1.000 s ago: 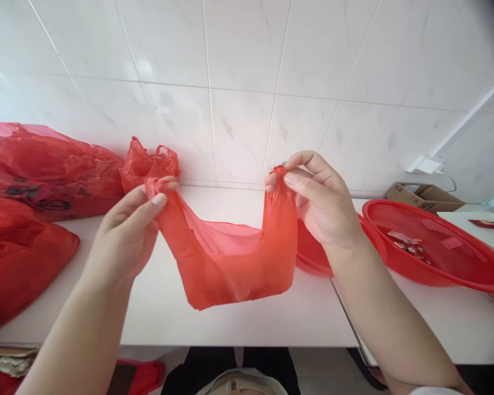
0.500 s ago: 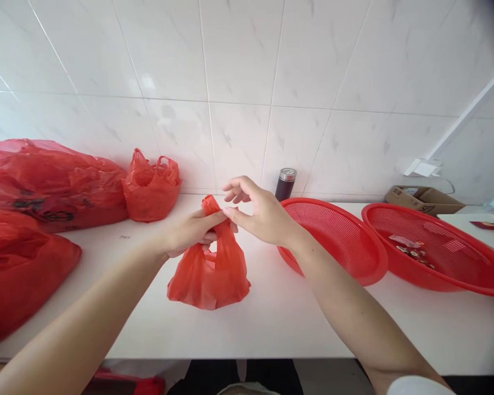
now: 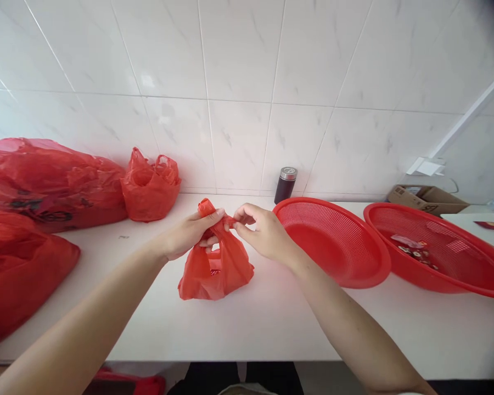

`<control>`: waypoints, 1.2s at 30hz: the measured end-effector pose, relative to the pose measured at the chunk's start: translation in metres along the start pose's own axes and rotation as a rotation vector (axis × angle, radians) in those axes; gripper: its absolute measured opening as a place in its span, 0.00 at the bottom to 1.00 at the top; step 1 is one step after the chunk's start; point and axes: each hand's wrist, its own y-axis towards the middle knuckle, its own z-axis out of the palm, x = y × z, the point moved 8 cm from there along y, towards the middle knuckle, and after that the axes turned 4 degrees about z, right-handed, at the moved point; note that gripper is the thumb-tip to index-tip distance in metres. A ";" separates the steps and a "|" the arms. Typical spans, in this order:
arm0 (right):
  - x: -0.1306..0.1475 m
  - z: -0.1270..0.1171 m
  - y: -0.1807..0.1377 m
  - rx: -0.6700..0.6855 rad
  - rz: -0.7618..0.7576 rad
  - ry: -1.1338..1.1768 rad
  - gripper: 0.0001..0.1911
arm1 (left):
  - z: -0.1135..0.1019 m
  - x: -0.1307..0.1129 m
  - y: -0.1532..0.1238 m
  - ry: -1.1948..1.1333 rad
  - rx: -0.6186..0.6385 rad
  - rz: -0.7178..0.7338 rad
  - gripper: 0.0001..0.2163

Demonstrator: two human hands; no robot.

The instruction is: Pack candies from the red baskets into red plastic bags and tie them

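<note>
A small red plastic bag (image 3: 234, 262) rests on the white table, its handles gathered upward. My left hand (image 3: 191, 233) is closed around the gathered handles, thumb on top. On the right side, my right hand (image 3: 258, 229) pinches a strip of the handle plastic between thumb and fingertips, drawn out sideways from the left thumb. Through the opening below the handles a bit of patterned red content shows; what it is I cannot make out.
Several larger red bags (image 3: 45, 181) and a small red bag (image 3: 152, 186) stand on the left. A dark flask (image 3: 285, 186) is by the wall. To the right are two red mesh baskets, one bare (image 3: 333, 258), one (image 3: 428, 280) with small items. A cardboard box (image 3: 430, 198) lies behind.
My right hand has gone from loosely open beside the handles to pinching the handle plastic and drawing it right. The bag has shifted slightly right, while my left hand keeps its grip.
</note>
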 end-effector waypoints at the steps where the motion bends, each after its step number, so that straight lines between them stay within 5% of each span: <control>1: 0.004 -0.002 -0.004 -0.024 -0.021 0.013 0.03 | -0.003 0.001 0.000 -0.024 -0.023 0.003 0.17; 7: 0.030 0.008 -0.025 0.097 -0.180 0.099 0.02 | -0.008 -0.006 -0.003 0.147 -0.002 0.093 0.12; 12: -0.025 0.026 -0.007 0.043 0.109 0.421 0.12 | 0.003 -0.003 -0.007 0.502 0.040 0.099 0.07; 16: -0.055 0.052 -0.003 0.168 0.253 0.556 0.18 | -0.002 -0.008 -0.007 0.756 -0.231 0.286 0.10; 21: -0.051 0.057 -0.011 0.269 0.249 0.666 0.14 | -0.008 -0.003 -0.014 0.760 -0.506 0.479 0.11; 26: -0.065 0.044 -0.021 0.005 0.221 0.445 0.14 | -0.009 0.047 -0.022 0.653 -0.470 0.276 0.13; 31: -0.121 0.051 -0.041 -0.272 0.370 0.291 0.15 | -0.036 0.112 -0.063 0.480 -0.785 0.072 0.18; 36: -0.169 0.071 -0.048 -0.363 0.505 0.168 0.14 | -0.041 0.159 -0.093 0.208 -0.988 -0.001 0.22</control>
